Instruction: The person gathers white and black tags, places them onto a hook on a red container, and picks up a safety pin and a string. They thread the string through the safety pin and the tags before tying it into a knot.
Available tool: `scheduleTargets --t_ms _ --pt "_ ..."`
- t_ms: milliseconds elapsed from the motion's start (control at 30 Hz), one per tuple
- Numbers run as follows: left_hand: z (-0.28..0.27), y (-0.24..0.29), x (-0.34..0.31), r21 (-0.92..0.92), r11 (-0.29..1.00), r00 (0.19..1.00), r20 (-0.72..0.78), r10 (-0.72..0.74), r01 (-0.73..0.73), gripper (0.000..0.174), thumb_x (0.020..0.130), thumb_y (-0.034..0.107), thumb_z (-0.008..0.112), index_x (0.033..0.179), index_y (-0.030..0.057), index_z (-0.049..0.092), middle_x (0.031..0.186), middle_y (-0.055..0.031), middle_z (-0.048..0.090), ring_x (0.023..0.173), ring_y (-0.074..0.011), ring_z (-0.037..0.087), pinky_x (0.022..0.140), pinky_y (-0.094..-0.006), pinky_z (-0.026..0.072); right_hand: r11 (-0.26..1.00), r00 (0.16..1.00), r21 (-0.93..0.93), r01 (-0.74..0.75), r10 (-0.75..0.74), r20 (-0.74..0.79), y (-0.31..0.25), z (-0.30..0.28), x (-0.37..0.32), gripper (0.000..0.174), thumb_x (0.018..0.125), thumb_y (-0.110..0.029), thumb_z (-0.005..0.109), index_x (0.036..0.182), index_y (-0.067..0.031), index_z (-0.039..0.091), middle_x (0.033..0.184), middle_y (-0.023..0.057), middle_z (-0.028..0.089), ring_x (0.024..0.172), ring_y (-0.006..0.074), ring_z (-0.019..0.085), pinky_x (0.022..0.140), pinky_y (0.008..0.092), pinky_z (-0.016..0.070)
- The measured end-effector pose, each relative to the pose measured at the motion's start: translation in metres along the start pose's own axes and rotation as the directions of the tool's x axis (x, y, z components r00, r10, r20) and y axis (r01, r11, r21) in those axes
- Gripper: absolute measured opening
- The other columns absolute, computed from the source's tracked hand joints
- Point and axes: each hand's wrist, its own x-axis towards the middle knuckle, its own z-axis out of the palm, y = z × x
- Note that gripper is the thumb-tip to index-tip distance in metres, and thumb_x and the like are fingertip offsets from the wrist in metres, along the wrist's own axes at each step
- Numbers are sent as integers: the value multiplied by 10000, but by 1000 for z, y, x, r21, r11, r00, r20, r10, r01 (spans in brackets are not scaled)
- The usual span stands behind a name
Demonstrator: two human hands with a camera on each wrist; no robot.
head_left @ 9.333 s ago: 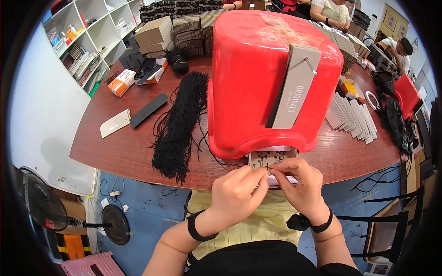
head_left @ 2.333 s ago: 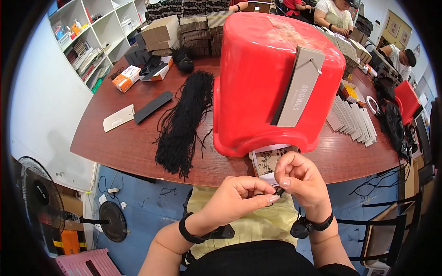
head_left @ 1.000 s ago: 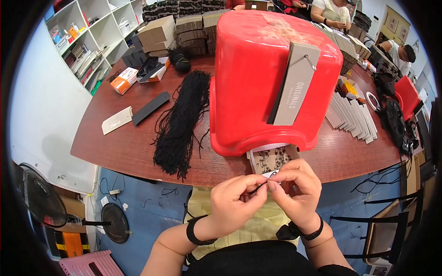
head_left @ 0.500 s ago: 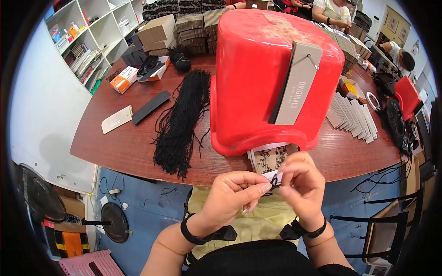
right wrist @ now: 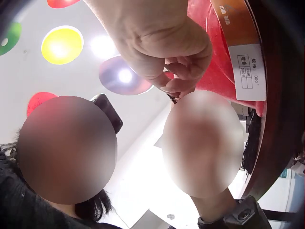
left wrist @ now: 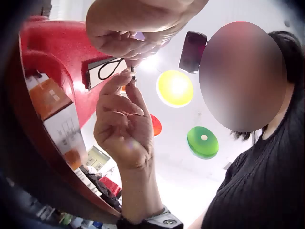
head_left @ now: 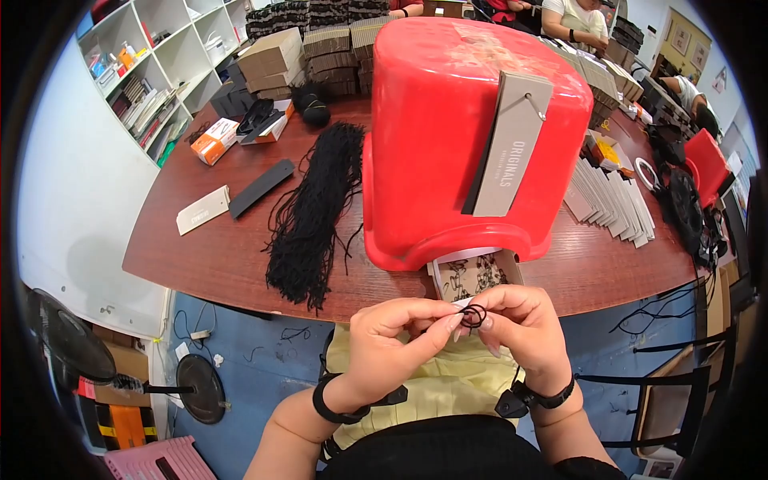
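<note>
Both hands meet above the lap at the table's front edge, fingertips nearly together. Thumb and fingers of my left hand [head_left: 396,340] pinch a thin black cord [head_left: 484,318]. My right hand [head_left: 528,332] pinches the same cord from the other side, and a small round loop of it shows between them. In the left wrist view the cord [left wrist: 99,72] makes an open loop beside the fingertips. A small dark piece sits at the fingertips, mostly hidden. Just beyond the hands, an open box [head_left: 434,280] holds many small dark wire pins.
An upturned red plastic tub [head_left: 432,160] stands over the box, with grey ORIGINALS tags [head_left: 500,172] hung on it. Left of it lies a bundle of black cords [head_left: 312,224], plus a beige tag [head_left: 202,210] and a black tag [head_left: 262,189]. Fanned grey tags [head_left: 612,204] lie right.
Half a second ago the right hand was raised slightly with its fingers spread from the cord. Now it is back against the left fingertips, and the cord forms a rounder loop between them.
</note>
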Motion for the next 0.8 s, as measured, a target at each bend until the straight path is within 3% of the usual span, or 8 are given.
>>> scheduleTargets --t_ms 33,133,367,533,800 --pt "0 -3 0 62 992 994 -19 108 -106 121 739 -5 602 857 -25 620 715 -44 617 558 -29 510 481 -147 381 1000 1000 -14 -4 3 -4 -1 0 -1 149 807 -45 541 931 33 569 777 43 599 567 32 461 492 159 366" --pt "-3 0 0 192 971 990 19 138 -139 124 721 -15 611 844 -16 627 711 -51 619 551 -26 501 476 -149 374 997 999 -69 29 -30 -13 -2 1 -2 143 804 -46 548 920 33 576 769 39 600 577 30 472 492 159 370" --pt "-1 -3 0 196 962 981 -7 196 -191 159 706 -10 624 864 -7 632 667 -42 607 506 -17 457 443 -159 348 970 994 -240 46 -67 -82 -2 4 -1 110 788 -51 569 860 28 594 735 23 594 571 24 488 498 158 389" --pt "-3 1 0 323 918 972 19 234 -228 170 695 -9 631 865 -3 636 576 -20 553 471 -19 416 412 -174 313 872 969 -459 170 -234 -86 -1 8 0 67 756 -25 585 810 13 598 681 31 584 550 30 505 475 163 390" --pt "-5 -1 -1 323 918 972 21 235 -228 183 683 -12 639 866 -2 635 524 5 463 458 -24 373 404 -186 284 779 930 -573 255 -359 -75 2 9 2 47 732 -24 598 768 4 587 617 28 572 495 44 504 442 175 379"
